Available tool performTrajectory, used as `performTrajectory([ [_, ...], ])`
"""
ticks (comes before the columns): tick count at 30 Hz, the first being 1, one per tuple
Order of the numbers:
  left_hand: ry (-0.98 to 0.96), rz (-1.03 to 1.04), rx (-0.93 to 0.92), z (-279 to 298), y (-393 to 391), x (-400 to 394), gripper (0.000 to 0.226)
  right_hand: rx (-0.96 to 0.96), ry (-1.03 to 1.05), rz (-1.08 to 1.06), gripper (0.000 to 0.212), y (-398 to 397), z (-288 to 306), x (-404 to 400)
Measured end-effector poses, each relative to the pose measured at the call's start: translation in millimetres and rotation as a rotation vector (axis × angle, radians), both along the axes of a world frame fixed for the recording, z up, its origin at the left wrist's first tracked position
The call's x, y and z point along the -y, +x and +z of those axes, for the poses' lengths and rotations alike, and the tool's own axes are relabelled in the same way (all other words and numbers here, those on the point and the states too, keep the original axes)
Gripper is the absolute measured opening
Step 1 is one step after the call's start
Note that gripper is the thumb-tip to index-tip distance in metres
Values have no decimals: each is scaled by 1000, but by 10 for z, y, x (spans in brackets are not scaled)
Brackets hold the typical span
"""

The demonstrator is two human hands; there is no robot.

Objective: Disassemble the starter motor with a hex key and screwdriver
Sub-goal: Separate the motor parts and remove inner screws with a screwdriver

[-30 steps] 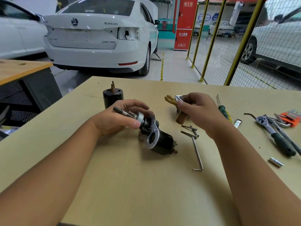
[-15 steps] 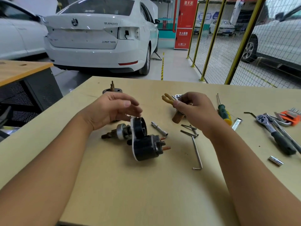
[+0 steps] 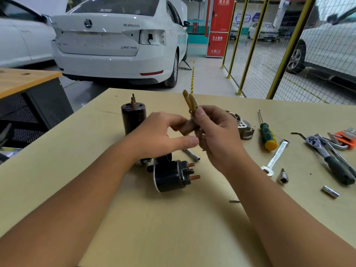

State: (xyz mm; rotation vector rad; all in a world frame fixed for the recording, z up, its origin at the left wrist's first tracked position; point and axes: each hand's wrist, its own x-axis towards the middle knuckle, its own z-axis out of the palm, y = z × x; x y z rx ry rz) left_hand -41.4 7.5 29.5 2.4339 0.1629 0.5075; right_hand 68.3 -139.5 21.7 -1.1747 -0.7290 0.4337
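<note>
pale wooden table (image 3: 134, 218) | upright dark cylindrical motor housing (image 3: 133, 120) far left | black solenoid assembly with copper studs (image 3: 171, 176) centre | green-and-yellow-handled screwdriver (image 3: 266, 133) | flat silver spanner (image 3: 275, 158) | black-handled ratchet wrench (image 3: 331, 160) right | small chrome socket (image 3: 330, 191) near edge

The white car (image 3: 119, 45) carries a "SUPERB" badge on its boot lid (the lettering blurred); a red cabinet (image 3: 219, 26) behind bears white Chinese characters and "119".
</note>
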Motion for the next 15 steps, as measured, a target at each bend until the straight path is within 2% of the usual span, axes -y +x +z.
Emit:
performTrajectory([
  [3, 11, 27, 96, 14, 39, 66, 44, -13, 22, 62, 13, -29, -36, -12],
  [5, 31, 77, 98, 28, 30, 67, 51, 8, 8, 66, 9, -25, -35, -2],
  [7, 110, 144, 83, 43, 2, 65, 57, 112, -45, -14, 19, -29, -22, 1],
  [10, 199, 186, 83, 50, -12, 67, 40, 282, -161, -206, 26, -65, -15, -27],
  [15, 171, 161, 83, 32, 17, 61, 30, 132, -126, -258, 25, -89, 2, -38],
])
